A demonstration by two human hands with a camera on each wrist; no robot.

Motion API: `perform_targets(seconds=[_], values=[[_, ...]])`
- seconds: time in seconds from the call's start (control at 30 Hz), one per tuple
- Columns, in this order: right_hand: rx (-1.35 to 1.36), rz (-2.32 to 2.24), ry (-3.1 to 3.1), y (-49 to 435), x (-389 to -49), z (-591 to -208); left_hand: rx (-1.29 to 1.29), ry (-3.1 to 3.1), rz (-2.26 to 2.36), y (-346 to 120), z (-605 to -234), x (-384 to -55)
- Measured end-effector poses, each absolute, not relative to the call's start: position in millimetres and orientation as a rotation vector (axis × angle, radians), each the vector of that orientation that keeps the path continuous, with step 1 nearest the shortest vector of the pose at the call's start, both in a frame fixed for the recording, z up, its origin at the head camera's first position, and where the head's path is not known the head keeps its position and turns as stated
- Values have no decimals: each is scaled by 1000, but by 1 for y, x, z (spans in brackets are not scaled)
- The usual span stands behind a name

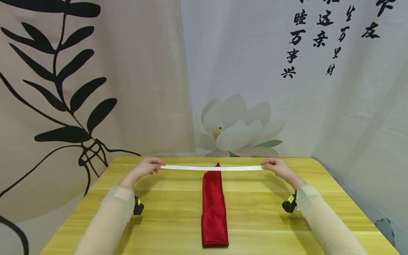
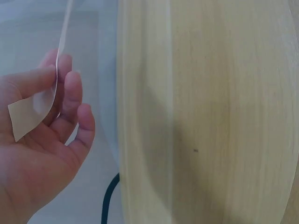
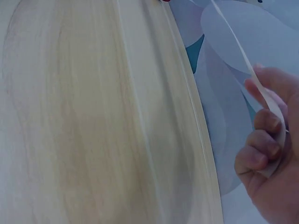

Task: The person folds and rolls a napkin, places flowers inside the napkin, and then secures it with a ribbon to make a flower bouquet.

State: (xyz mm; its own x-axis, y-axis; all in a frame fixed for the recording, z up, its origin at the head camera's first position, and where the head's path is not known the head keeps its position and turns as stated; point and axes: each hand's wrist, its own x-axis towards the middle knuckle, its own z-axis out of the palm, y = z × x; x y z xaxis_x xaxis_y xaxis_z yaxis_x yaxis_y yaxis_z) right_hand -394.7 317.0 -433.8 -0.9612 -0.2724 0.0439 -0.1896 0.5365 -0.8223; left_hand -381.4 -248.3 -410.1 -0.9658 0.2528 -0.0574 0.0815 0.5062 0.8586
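Observation:
A flat white strip, like paper or ribbon, is stretched level above the far part of the table. At its left end, my left hand pinches it between thumb and fingers, and a short tail lies across the palm in the left wrist view. My right hand pinches the opposite end; in the right wrist view, that end of the strip runs down behind the curled fingertips. Below the strip's middle, a narrow folded red satin cloth lies lengthwise on the table, its far tip partly covered by the strip.
The light wooden table has its far edge just beyond both hands. Behind it hangs a printed fabric backdrop with dark leaves, a lotus and writing. A small black camera sits on the left wrist, another on the right.

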Motion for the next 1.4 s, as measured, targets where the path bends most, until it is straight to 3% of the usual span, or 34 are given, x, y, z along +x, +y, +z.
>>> perform_targets(seconds=[0.63, 0.97, 1.4], values=[[-598, -1248, 2857, 307, -414, -435, 382, 2908, 1252, -233, -421, -397], [-411, -921, 3226, 286, -434, -445, 270, 3155, 862, -216, -413, -413], [-248, -965, 3164, 279, -446, -465, 141, 3135, 788, -201, -427, -429]])
